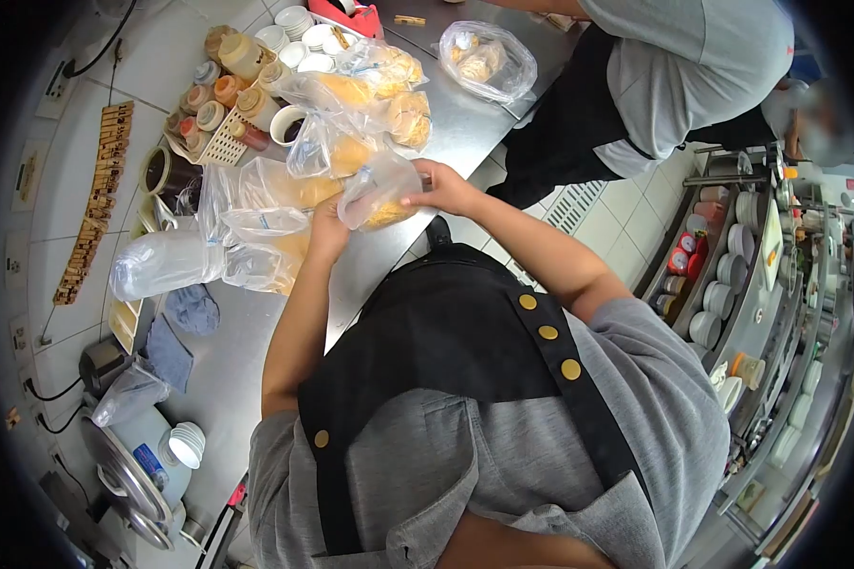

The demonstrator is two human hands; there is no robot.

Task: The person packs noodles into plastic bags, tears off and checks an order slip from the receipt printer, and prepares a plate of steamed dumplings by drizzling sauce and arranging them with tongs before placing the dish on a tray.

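Observation:
Near the counter's front edge I hold a clear plastic bag (pixel 375 194) with yellow-orange food in its bottom; the exact food cannot be made out. My left hand (pixel 326 230) is closed on the bag's left side, its fingertips partly hidden. On the other side, my right hand (pixel 442 188) pinches the bag's edge between thumb and fingers. Several similar filled plastic bags (pixel 337 90) lie just beyond my hands. To the left, more bags of yellow food (pixel 266 266) rest beside a clear sleeve (pixel 166 266) that looks like stacked plastic cups or bags.
A perforated basket of sauce bottles (pixel 223 147) and stacked white cups (pixel 294 19) stand along the wall. Another open plastic bag (pixel 489 62) sits at the far end, near a co-worker (pixel 674 76). Blue cloths (pixel 171 351) and a large lidded pot (pixel 128 465) are at left.

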